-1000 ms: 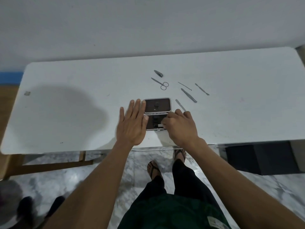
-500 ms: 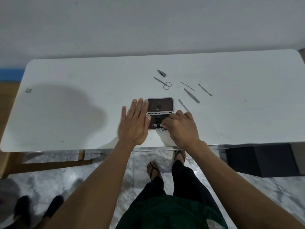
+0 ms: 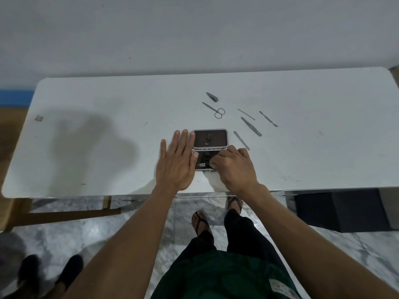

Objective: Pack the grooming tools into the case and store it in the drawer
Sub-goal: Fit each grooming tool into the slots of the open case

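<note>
My left hand (image 3: 175, 162) lies flat and spread on the white table (image 3: 108, 137), its fingers stretched out straight and holding nothing; the thumb and forefinger rest against the left edge of the open case (image 3: 209, 147). The case sits near the front edge of the table, folded out in 2 dark halves, the far half bare except for a small strap in its middle. My right hand (image 3: 234, 167) is curled over the right side of the near half, its fingertips (image 3: 213, 162) pressed down on a small silver tool (image 3: 203, 165) that lies crosswise under the strap there, pointed end toward my left hand. Beyond the case, 6 more tools lie loose on the table: a nail clipper (image 3: 212, 96) farthest back, small scissors (image 3: 214, 110) just in front of it, a thin pick (image 3: 246, 114), tweezers (image 3: 251, 126) and a slim 2-ended tool (image 3: 268, 118) off to the right, and a flat file (image 3: 241, 140) just beside the case's right edge, close to my right knuckles.
</note>
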